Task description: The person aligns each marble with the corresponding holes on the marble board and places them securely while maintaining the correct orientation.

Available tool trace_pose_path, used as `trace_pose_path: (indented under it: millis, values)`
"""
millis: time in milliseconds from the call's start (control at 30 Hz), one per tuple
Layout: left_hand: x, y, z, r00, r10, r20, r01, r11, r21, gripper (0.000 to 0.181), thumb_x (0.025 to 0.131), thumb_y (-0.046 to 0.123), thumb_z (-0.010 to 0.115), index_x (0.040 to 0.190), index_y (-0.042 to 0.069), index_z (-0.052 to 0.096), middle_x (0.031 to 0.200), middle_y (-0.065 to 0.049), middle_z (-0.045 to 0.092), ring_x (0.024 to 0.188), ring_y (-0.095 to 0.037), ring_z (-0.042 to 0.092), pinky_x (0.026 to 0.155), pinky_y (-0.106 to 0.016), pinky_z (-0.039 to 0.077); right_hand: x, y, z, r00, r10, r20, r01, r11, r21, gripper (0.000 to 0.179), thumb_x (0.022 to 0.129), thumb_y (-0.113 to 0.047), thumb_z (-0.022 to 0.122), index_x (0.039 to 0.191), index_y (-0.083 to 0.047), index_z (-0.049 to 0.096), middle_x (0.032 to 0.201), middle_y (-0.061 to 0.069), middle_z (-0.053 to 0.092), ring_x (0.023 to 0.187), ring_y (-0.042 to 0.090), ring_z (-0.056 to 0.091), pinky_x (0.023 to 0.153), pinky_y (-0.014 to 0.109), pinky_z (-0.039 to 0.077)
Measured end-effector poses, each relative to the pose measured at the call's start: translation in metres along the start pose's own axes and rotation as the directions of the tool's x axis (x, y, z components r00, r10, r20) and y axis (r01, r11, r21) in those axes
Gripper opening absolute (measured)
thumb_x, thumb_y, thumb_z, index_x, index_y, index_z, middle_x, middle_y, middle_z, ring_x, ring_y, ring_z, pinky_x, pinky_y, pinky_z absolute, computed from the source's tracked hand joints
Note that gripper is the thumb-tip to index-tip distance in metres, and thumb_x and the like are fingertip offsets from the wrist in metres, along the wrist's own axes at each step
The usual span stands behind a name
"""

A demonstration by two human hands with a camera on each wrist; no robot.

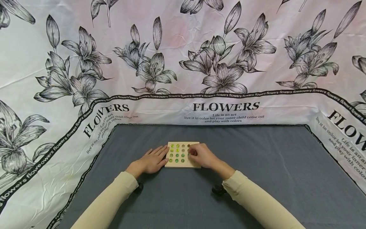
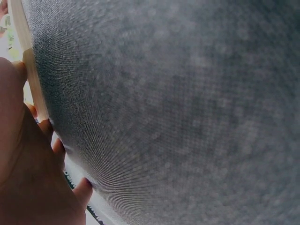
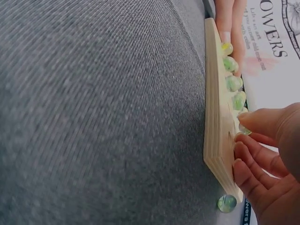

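A pale wooden board with rows of round hollows lies flat on the grey cloth, with green and yellow glass marbles seated in rows. At the board's left edge my left hand rests with fingers spread, thumb and fingertips against the edge. Over the board's right side, my right hand pinches a clear greenish marble between thumb and forefinger, right at the board's surface. Its other fingers are bent beside the board's edge. Part of the right-hand column is hidden beneath that hand in the head view.
A loose marble lies on the cloth just past the board's corner in the right wrist view. Grey cloth surrounds the board. Behind it hangs a white floral-printed fabric with black lettering and a dark border.
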State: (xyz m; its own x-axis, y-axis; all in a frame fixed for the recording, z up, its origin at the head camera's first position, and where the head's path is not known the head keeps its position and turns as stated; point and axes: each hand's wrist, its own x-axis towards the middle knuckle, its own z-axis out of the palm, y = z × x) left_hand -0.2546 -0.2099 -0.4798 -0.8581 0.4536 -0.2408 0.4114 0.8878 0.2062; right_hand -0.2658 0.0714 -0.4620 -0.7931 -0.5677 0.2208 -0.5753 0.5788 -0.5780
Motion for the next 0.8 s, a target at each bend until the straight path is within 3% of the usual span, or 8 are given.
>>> trace_pose_path:
  millis: [300,433,633,800]
  values:
    - [-0.004,0.005,-0.004,1.000,-0.002,0.009,0.002,1.000,0.003,0.066,0.111,0.053,0.027,0.167,0.021,0.011,0.172,0.003,0.007,0.159,-0.020,0.008,0.125,-0.056,0.010,0.002,-0.001,0.003,1.000,0.015,0.002,-0.015,1.000,-0.017,0.009,0.090,0.000,0.074,0.100,0.000,0.076,0.088,0.005,0.071,0.077,0.013,0.064,0.071,0.031,0.054]
    - [-0.007,0.008,-0.006,1.000,0.005,0.017,-0.005,1.000,-0.008,0.065,0.112,0.050,0.028,0.167,0.019,0.013,0.173,0.000,0.008,0.159,-0.023,0.009,0.124,-0.057,0.010,-0.002,-0.001,0.000,0.999,-0.009,0.031,0.009,1.000,-0.020,0.016,0.091,0.001,0.072,0.107,0.003,0.075,0.093,0.009,0.072,0.081,0.016,0.066,0.073,0.031,0.055]
    - [-0.005,0.006,-0.004,1.000,0.011,0.017,-0.011,1.000,-0.006,0.065,0.112,0.049,0.029,0.167,0.018,0.013,0.173,0.000,0.009,0.158,-0.023,0.010,0.124,-0.057,0.010,-0.014,-0.003,-0.019,0.996,-0.062,0.070,0.063,0.998,-0.016,0.021,0.094,-0.001,0.070,0.115,0.005,0.072,0.103,0.013,0.072,0.089,0.022,0.068,0.078,0.033,0.056]
    - [-0.001,0.000,0.000,1.000,0.007,0.004,-0.007,1.000,0.005,0.065,0.111,0.052,0.028,0.167,0.021,0.012,0.172,0.002,0.008,0.158,-0.022,0.010,0.124,-0.057,0.011,-0.023,-0.002,-0.043,0.996,-0.083,0.042,0.084,0.996,-0.038,0.020,0.094,-0.004,0.073,0.113,0.003,0.072,0.103,0.014,0.070,0.089,0.025,0.067,0.079,0.042,0.057]
